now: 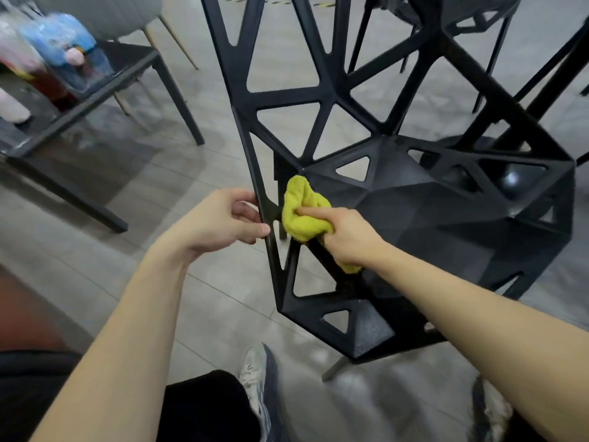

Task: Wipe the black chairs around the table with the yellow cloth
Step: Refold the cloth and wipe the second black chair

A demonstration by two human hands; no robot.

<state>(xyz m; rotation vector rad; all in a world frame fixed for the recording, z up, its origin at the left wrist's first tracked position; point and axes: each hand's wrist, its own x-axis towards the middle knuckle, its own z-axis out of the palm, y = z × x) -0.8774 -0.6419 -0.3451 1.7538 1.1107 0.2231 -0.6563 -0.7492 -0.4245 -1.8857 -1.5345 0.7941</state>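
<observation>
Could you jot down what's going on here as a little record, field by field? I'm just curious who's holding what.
Activity: wiping a black chair
Left hand: grips the chair's frame edge, steadying it
Right hand: holds the bunched yellow cloth against the frame where seat meets back
Chair: openwork triangles, standing on grey floor tiles
Nearby: dark table at left, holding blurred colourful items
Also visible: the person's shoe

Both bare forearms extended forward, left hand (220, 220) fingers curled in a grip, right hand (345, 237) clenched, thumb extended
</observation>
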